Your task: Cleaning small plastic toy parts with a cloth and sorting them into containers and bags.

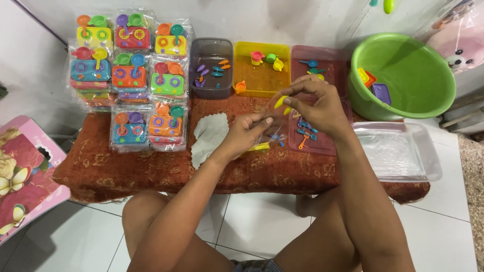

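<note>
A small yellow toy piece is pinched between the fingertips of the right hand, held above the rust-red patterned cloth covering a low table. A clear plastic bag is gripped at its edge by the left hand, fingers closed on it; the bag hangs just below the yellow piece. The two hands are close together, not touching. Beside the left hand a stack of clear bags is laid flat. Behind the hands three tubs are lined up: a grey tub with small utensils, a yellow tub with tiny cups, a red tub. Packed toy stove sets are stacked at the left. A green basin and a clear tray are set at the right.
</note>
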